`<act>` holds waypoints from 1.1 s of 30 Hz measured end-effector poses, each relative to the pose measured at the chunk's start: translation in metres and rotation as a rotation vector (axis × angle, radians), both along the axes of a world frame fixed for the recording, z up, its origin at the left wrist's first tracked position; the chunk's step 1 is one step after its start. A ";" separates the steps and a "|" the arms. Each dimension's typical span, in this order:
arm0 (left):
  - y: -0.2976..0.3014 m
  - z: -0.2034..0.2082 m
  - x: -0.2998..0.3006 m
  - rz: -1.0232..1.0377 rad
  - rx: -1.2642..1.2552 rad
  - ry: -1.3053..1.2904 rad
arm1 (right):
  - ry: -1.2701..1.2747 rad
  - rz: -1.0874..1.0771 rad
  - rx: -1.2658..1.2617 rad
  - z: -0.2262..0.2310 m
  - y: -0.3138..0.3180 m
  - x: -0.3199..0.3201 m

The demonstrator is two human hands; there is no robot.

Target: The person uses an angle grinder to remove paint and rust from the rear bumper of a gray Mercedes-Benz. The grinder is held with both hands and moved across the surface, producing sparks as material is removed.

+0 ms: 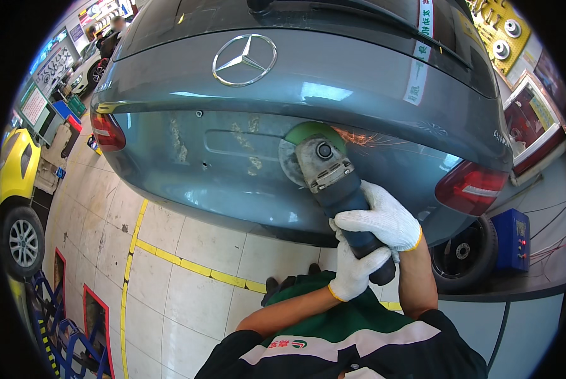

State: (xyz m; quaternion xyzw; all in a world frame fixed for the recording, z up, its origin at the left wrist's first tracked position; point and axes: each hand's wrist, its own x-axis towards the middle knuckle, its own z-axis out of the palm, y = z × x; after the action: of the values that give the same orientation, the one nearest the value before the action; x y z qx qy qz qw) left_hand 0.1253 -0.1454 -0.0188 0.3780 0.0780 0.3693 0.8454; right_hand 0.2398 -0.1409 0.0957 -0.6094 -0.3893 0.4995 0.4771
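Both my hands wear white knitted gloves and are closed around a dark angle grinder [340, 189]. My right hand [387, 218] wraps the middle of its body, and my left hand [357, 268] holds the rear end. At the front, the green disc [305, 131] of the grinder meets the recessed panel on the back of a grey-blue car [169, 82]. Orange sparks [359, 138] spray rightward from the disc's edge. Left of the tool, the panel [223, 170] shows rough pale patches and small holes. The disc's lower part is behind the guard and grinder head.
Red tail lights [108, 131] [472, 187] flank the panel. At the right stand a loose wheel [463, 252] and a blue box [511, 240] with cables. A yellow car [18, 164] and blue lift frame [74, 341] are at the left. Yellow lines [188, 264] mark the tiled floor.
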 end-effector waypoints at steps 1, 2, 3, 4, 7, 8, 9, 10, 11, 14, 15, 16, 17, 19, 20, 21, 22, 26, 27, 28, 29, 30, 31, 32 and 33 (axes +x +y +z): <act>0.001 -0.001 0.001 0.020 0.024 0.010 | -0.003 0.004 0.006 0.000 0.001 0.000; 0.001 0.000 0.000 0.002 0.013 0.002 | 0.006 0.004 0.000 0.000 0.000 0.000; 0.001 0.002 -0.002 -0.017 0.003 -0.006 | 0.015 0.005 -0.007 0.000 0.000 0.000; 0.001 0.005 -0.003 -0.035 -0.008 -0.014 | 0.024 0.006 -0.013 0.000 -0.001 0.000; 0.001 0.008 -0.005 -0.069 -0.042 -0.031 | 0.024 -0.005 -0.005 0.000 -0.003 -0.001; 0.001 0.009 -0.005 -0.051 -0.030 -0.024 | 0.029 -0.004 -0.007 0.001 -0.002 -0.001; 0.001 0.010 -0.006 -0.034 -0.018 -0.017 | 0.035 -0.003 -0.009 0.001 -0.002 -0.002; 0.001 0.011 -0.006 -0.018 -0.005 -0.011 | 0.040 -0.003 -0.010 0.001 -0.002 -0.002; 0.002 0.011 -0.006 -0.028 -0.019 -0.023 | 0.025 0.001 -0.001 0.000 -0.001 -0.002; 0.003 0.011 -0.006 -0.034 -0.036 -0.034 | 0.001 0.010 0.012 -0.004 0.002 0.001; 0.003 0.009 -0.006 -0.023 -0.025 -0.021 | 0.008 0.010 0.007 -0.004 0.002 0.001; 0.003 0.009 -0.006 -0.010 -0.015 -0.008 | 0.012 0.011 0.001 -0.003 0.003 0.001; 0.003 0.008 -0.005 -0.030 -0.020 -0.018 | 0.008 0.010 -0.004 -0.002 0.002 0.001; 0.004 0.007 -0.005 -0.071 -0.029 -0.037 | 0.000 0.005 -0.013 0.000 0.000 0.000; 0.003 0.008 -0.006 -0.060 -0.024 -0.029 | 0.003 0.004 -0.013 0.000 -0.001 -0.001; 0.003 0.008 -0.006 -0.050 -0.019 -0.020 | 0.006 0.003 -0.012 0.001 -0.001 -0.001; 0.002 0.009 -0.006 -0.041 -0.014 -0.011 | 0.010 0.001 -0.011 0.001 -0.002 -0.001; 0.002 0.010 -0.006 -0.064 -0.034 -0.029 | 0.026 -0.007 -0.009 0.000 -0.002 -0.001; 0.003 0.009 -0.005 -0.067 -0.032 -0.036 | 0.023 -0.002 -0.014 0.000 -0.001 0.001; 0.004 0.009 -0.005 -0.068 -0.029 -0.042 | 0.020 0.004 -0.018 0.000 0.000 0.002; 0.003 0.009 -0.005 -0.059 -0.028 -0.040 | 0.022 0.001 -0.019 -0.001 0.001 0.002; 0.003 0.009 -0.004 -0.050 -0.028 -0.038 | 0.024 -0.003 -0.020 -0.001 0.001 0.001; 0.003 0.009 -0.004 -0.039 -0.027 -0.037 | 0.026 -0.005 -0.021 -0.002 0.001 0.001; 0.003 0.009 -0.004 -0.040 -0.032 -0.032 | 0.022 -0.002 -0.018 -0.002 0.001 0.001; 0.002 0.010 -0.004 -0.040 -0.036 -0.028 | 0.019 0.000 -0.015 -0.001 0.000 0.000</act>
State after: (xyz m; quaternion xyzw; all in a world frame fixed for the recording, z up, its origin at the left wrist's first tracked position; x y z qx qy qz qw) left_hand 0.1212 -0.1430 -0.0093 0.3591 0.0653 0.3562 0.8602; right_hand 0.2398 -0.1407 0.0949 -0.6083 -0.3809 0.5082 0.4761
